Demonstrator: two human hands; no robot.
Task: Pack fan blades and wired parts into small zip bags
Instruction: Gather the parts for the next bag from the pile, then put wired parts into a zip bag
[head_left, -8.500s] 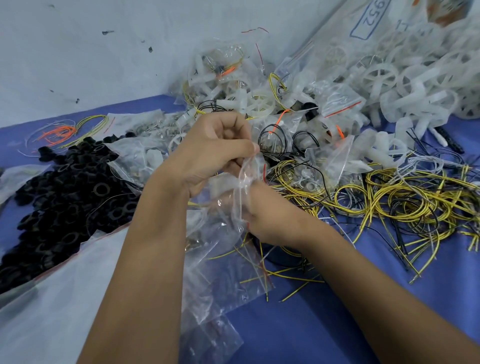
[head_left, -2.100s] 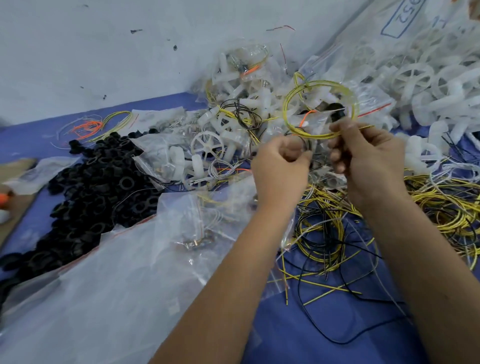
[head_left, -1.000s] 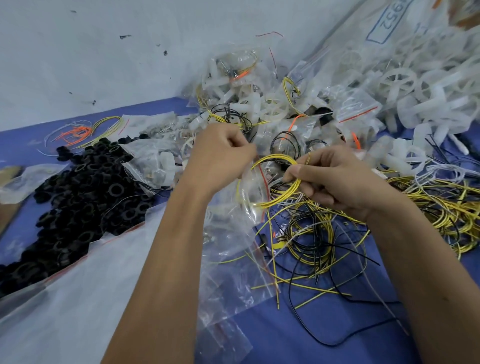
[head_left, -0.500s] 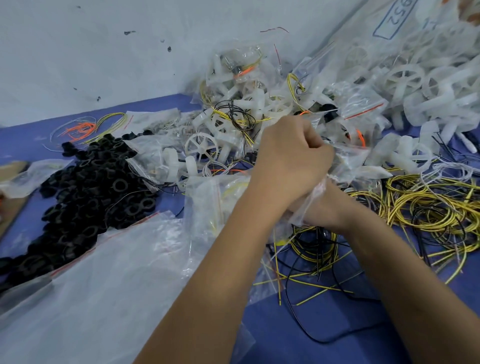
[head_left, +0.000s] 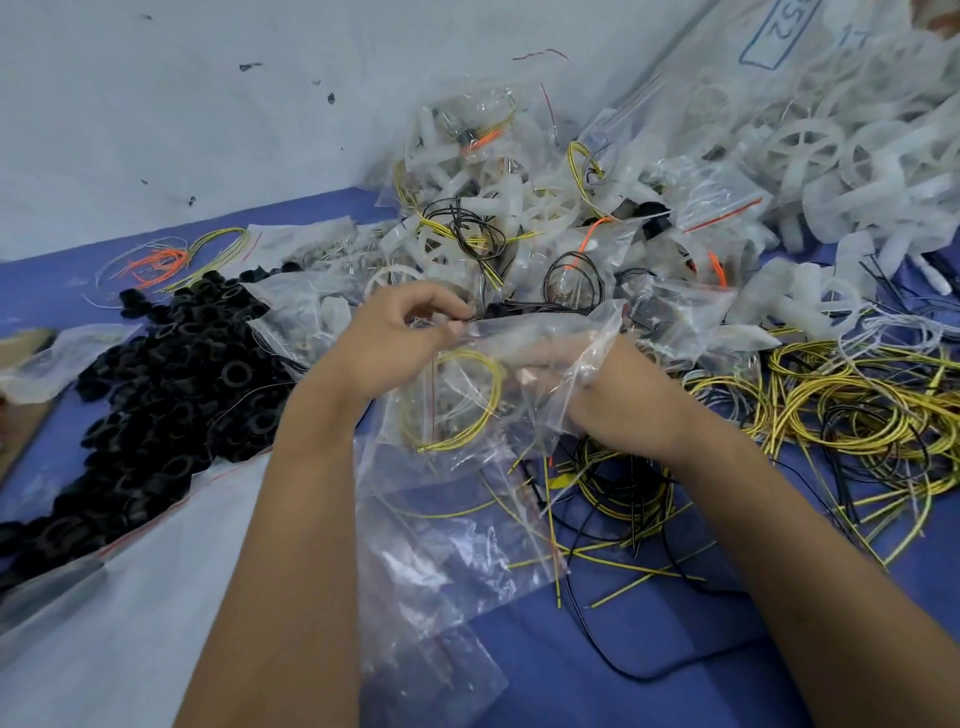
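Note:
A small clear zip bag (head_left: 524, 338) is stretched between both hands above the blue table. My left hand (head_left: 387, 345) pinches its top edge at the left. My right hand (head_left: 618, 400) grips its right end, with the fingers partly showing through the plastic. A coil of yellow wire (head_left: 452, 400) lies inside the clear plastic just below the bag's mouth. Loose yellow and black wires (head_left: 857, 410) are heaped to the right. White plastic fan blades (head_left: 810, 140) pile up at the back right, and filled small bags (head_left: 498, 171) are stacked behind my hands.
A mound of black rings (head_left: 166, 374) spills from a large plastic bag (head_left: 104, 597) on the left. Empty clear bags (head_left: 441, 597) lie under my forearms. Orange and yellow wire strands (head_left: 171, 257) rest near the white wall (head_left: 208, 104).
The yellow wire coil held in my right hand a second ago is now inside the clear plastic. My hands have moved apart and stretch the bag's top edge between them.

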